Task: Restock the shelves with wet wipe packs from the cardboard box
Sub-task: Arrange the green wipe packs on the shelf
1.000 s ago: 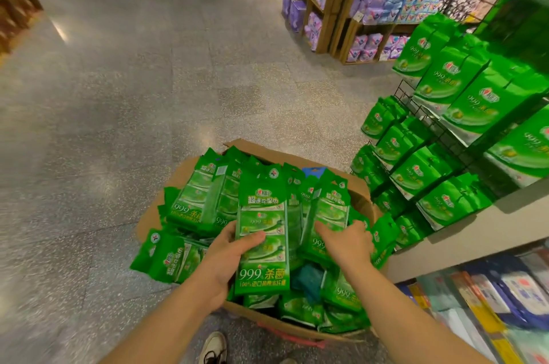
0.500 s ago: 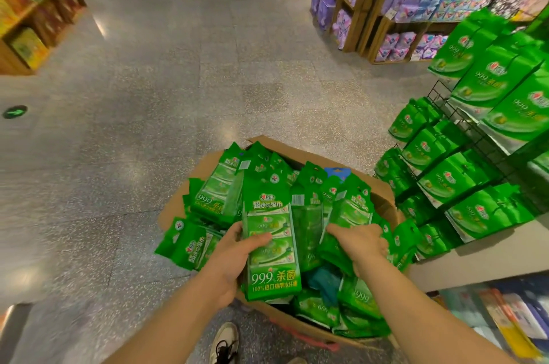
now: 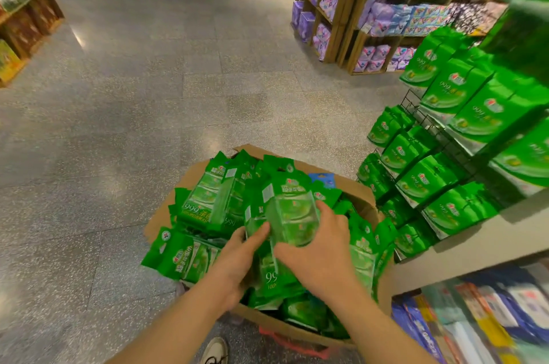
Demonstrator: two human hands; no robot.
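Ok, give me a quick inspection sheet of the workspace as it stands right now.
Surface: speckled grey floor; cardboard box stands on it.
Job's things: box piled with green wet wipe packs; held pack raised over the pile; wire rack on the right already carries green packs.
Clutter: loose packs spilling over the box's left edge.
Hands: right hand grips the held pack; left hand pinches its lower left edge.
Cables: nothing seen.
Surroundings: wooden shelves with purple packages; a shoe below the box.

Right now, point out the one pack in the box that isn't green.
The blue pack at the far side of the cardboard box, just beyond the right hand; every other pack visible is green.
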